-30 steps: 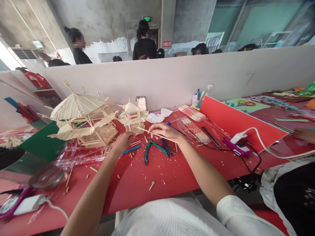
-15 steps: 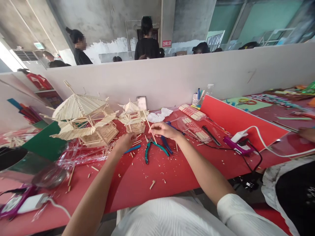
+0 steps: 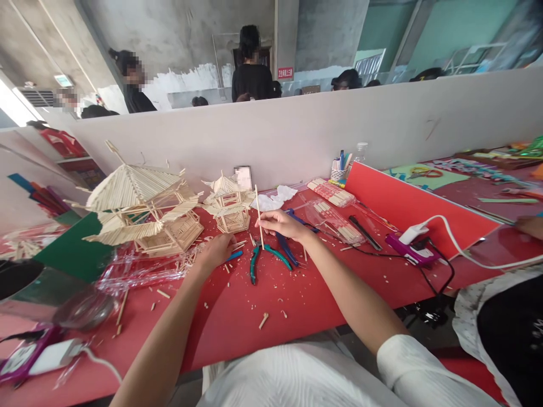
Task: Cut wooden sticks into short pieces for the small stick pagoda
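My right hand (image 3: 280, 224) is closed in a pinch on a thin wooden stick (image 3: 258, 206), which stands nearly upright over the table. Lower and to the left, my left hand (image 3: 215, 250) is down at the tabletop by some short stick pieces (image 3: 238, 245); its fingertips are mostly hidden behind the hand. Just below the stick lie pliers with teal handles (image 3: 281, 260), spread apart. A blue-handled tool (image 3: 287, 250) rests beside them. Behind my hands stands a small stick-built pavilion (image 3: 231, 209), with a larger stick pavilion (image 3: 146, 209) to its left.
Bundles of sticks in wrappers (image 3: 333, 193) lie at the back right, near a red board (image 3: 416, 206) and a purple power strip (image 3: 413, 251). Clear plastic wrap (image 3: 136, 271) and a transparent container (image 3: 55, 294) are at left. A white partition (image 3: 297, 135) runs behind. Scraps litter the red table (image 3: 314, 305).
The stick in my right hand has swung from a slant to nearly upright. My left hand has lowered slightly toward the short pieces on the table.
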{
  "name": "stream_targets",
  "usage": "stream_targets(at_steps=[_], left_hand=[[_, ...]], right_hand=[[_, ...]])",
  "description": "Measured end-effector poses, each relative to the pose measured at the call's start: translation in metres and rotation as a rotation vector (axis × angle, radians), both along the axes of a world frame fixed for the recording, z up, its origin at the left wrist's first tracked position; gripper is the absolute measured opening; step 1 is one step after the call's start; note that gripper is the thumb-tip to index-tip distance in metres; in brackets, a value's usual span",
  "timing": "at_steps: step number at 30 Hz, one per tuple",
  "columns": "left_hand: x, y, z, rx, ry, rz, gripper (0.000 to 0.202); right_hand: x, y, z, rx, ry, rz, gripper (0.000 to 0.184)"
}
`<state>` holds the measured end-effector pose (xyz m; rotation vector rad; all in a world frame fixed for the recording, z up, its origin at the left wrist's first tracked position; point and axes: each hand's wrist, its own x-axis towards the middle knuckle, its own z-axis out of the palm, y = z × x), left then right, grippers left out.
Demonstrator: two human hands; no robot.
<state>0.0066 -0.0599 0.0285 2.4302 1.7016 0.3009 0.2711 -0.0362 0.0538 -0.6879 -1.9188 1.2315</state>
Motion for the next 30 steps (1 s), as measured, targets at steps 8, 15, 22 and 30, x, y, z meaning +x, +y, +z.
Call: stream_targets(at_steps=[8, 15, 22, 30], left_hand=[[-0.003, 0.002, -0.001, -0.011, -0.140, -0.045, 0.020], [-0.011, 0.002, 0.004, 0.046, -0.174, 0.000, 0.023], [-0.004, 0.000, 0.006, -0.007, -0.149, -0.022, 0.019], [0.014, -0.006, 0.014, -0.189, -0.640, -0.152, 0.041]], right_hand=[[-0.003, -0.002, 0.000, -0.111, 0.072, 0.003, 0.037], [-0.003, -0.001, -0.001, -0.115, 0.080, 0.018, 0.036], [-0.006, -0.001, 0.000, -0.092, 0.089, -0.024, 0.028], [-0.011, 0.002, -0.009, -0.124, 0.170, -0.099, 0.030]])
